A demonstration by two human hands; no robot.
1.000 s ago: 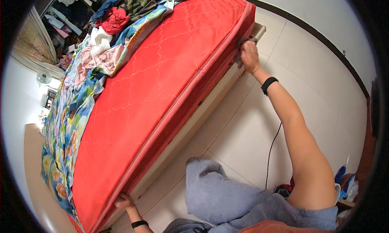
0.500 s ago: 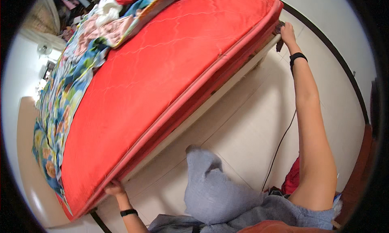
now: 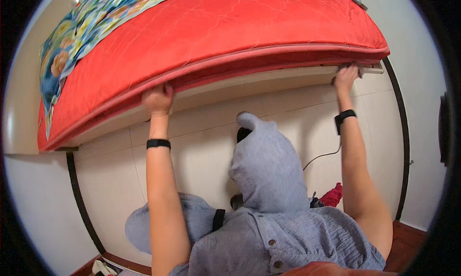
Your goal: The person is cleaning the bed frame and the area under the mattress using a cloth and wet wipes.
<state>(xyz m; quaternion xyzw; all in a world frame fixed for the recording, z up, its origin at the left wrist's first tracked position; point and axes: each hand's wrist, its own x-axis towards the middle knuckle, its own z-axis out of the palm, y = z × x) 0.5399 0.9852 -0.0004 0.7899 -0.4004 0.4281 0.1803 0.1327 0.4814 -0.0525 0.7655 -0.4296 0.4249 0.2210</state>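
A red quilted mattress (image 3: 230,31) rests on a pale bed frame (image 3: 249,84). My left hand (image 3: 158,99) is closed at the mattress's lower edge, its fingertips hidden against the red side. Farther right, my right hand (image 3: 346,79) presses a dark, cloth-like thing (image 3: 333,81) against the frame's rail near the right corner. Only bits of that dark thing show around the fingers, so its exact kind is unclear. Both wrists wear black bands.
A flowered sheet (image 3: 115,17) covers the mattress's far left. My grey-clad knee (image 3: 269,165) is over the tiled floor (image 3: 206,146). A thin dark cable (image 3: 319,156) and red cloth (image 3: 331,195) lie right of it. White walls (image 3: 422,132) stand either side.
My view has turned to face the bed's side. My left hand has shifted right along the mattress edge, away from the headboard end. The right hand stays near the right corner with the dark thing.
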